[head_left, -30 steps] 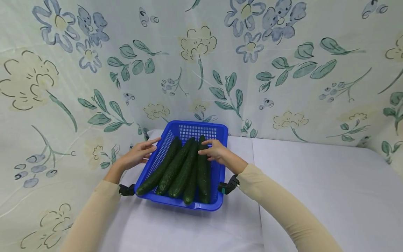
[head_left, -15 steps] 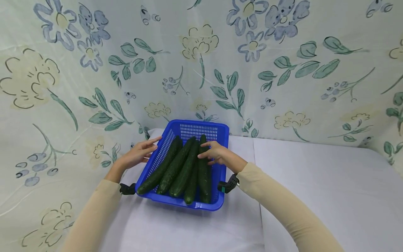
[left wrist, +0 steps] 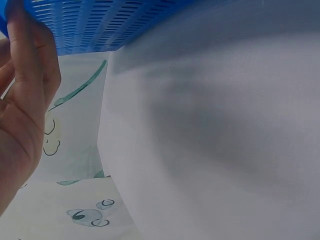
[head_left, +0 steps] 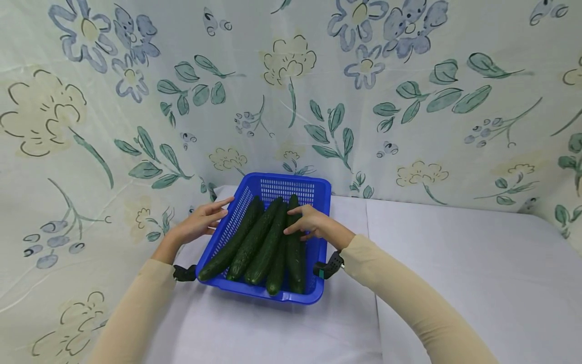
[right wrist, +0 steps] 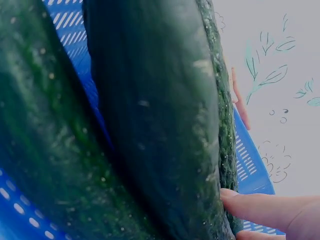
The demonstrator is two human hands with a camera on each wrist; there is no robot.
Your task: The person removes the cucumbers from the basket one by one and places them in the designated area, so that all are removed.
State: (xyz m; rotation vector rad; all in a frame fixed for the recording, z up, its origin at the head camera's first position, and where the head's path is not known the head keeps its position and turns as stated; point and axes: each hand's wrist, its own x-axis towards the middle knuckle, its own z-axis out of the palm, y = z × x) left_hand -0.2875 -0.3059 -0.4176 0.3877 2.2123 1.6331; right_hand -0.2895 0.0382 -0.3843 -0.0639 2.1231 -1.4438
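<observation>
Cucumbers (head_left: 255,240) beneath your right hand (head_left: 313,222), its half-bent fingers touching one, grip unclear; your left hand (head_left: 195,223), fingers extended, meets the basket (head_left: 325,202). All lie inside; perhaps only adjusting remains.

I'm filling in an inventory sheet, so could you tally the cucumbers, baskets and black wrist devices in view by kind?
Cucumbers: 6 that I can make out, one partly hidden under another at the right
Blue basket: 1
Black wrist devices: 2
Total: 9
</observation>
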